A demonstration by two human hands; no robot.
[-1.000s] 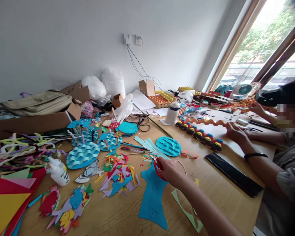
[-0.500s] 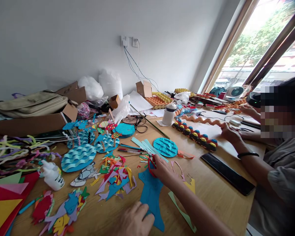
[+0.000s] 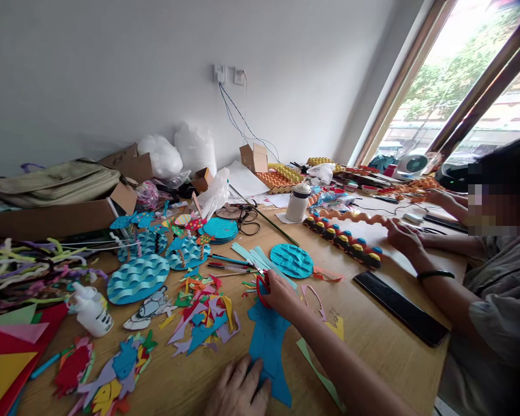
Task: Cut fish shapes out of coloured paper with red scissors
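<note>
Red-handled scissors (image 3: 262, 289) are in my right hand (image 3: 281, 296), their tips pointing up and away over the table, blades near the pale blue paper strips (image 3: 260, 257). Beneath that hand lies a blue paper piece (image 3: 266, 346) with curved edges, which widens toward me. My left hand (image 3: 240, 388) rests flat at the near left edge of this piece, fingers laid out and some touching the paper. Left of the scissors is a pile of coloured paper scraps (image 3: 205, 315). A green paper offcut (image 3: 320, 372) lies under and beside my right forearm.
A glue bottle (image 3: 93, 312), paper fish (image 3: 121, 370) and wavy blue discs (image 3: 138, 278) lie at left. A black phone (image 3: 401, 306), painted egg-carton strips (image 3: 342, 240) and a white bottle (image 3: 298, 203) stand or lie at right. A co-worker's hand (image 3: 405, 237) holds an egg-carton strip.
My right hand with the scissors has shifted slightly left and up, the scissors turning so their blades show. My left hand and the blue paper have barely moved.
</note>
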